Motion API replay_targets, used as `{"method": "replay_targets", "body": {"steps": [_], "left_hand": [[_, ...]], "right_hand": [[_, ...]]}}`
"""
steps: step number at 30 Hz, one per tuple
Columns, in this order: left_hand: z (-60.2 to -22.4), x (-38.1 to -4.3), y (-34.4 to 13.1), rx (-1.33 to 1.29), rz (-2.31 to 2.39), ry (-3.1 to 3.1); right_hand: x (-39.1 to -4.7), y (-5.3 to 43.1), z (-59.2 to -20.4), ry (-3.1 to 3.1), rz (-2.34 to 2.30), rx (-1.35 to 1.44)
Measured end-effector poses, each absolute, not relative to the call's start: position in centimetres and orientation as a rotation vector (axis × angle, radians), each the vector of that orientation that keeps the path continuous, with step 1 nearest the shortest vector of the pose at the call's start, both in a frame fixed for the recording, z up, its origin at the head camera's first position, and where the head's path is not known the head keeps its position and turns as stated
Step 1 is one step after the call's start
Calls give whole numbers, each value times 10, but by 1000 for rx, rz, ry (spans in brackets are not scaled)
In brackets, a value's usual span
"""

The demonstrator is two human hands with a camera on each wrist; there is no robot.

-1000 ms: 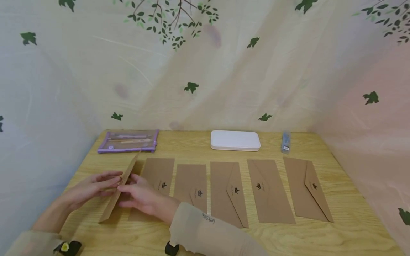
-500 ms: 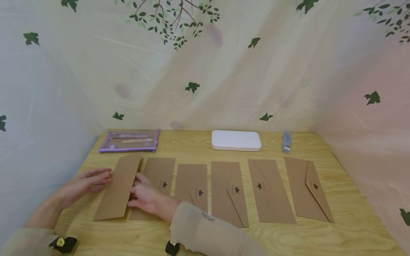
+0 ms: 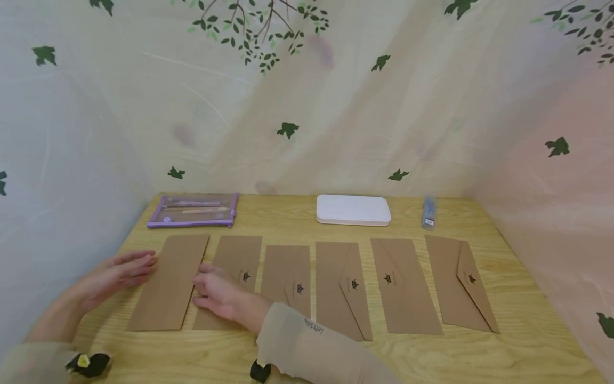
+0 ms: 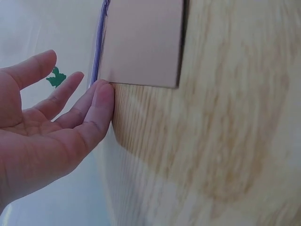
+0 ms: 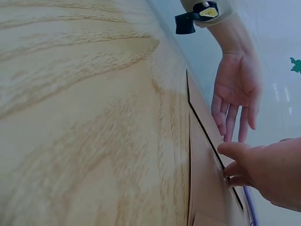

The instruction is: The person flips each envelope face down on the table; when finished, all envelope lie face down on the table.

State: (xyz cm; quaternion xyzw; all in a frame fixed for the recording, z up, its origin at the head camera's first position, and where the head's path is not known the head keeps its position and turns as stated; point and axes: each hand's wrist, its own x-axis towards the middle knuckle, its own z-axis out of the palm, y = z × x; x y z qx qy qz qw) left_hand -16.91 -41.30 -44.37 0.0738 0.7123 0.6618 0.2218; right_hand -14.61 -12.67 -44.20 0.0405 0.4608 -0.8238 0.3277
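Observation:
A plain brown envelope (image 3: 168, 288) lies at the left end of a row of brown envelopes on the wooden table, no crown print showing on its upper face. My left hand (image 3: 117, 277) is at its left edge with fingers extended; in the left wrist view the fingertips (image 4: 104, 92) come close to one corner of it. At the opposite edge is my right hand (image 3: 220, 293), fingers loosely bent, its thumb and fingertips along that edge in the right wrist view. Beneath the right hand lies a second envelope (image 3: 238, 258) with a small crown print, partly covered.
Several more crown-printed envelopes, such as the middle one (image 3: 336, 288), continue to the right. Along the back stand a purple-edged clear pencil pouch (image 3: 199, 224), a white flat case (image 3: 353, 209) and a small bluish clear packet (image 3: 429, 213). Patterned cloth walls surround the table.
The leftmost envelope, held up on edge between both hands a second ago, has been lowered leftward and now lies on the table. My left hand has moved left with it.

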Motion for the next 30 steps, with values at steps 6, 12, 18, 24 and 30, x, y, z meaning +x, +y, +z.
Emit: {"method": "replay_targets", "body": {"steps": [6,12,18,24,30], "left_hand": [[-441,-168,-415,145,1839,1984],[-440,-168,-414,83,1797,2035],[-442,-170,-413,116,1797,2012],[-437,-170,-412,60,1736,2057],[-431,-172,-408,26,1650,2141]], "right_hand": [[-147,-125,-444,1179,-2151,73],[-152,-124,-446,1121,-2160,88],[-154,-125,-449,1095,-2152,69],[-153,-127,-451,1079,-2163,91],[-150,-133,-452,1094,-2157,75]]}}
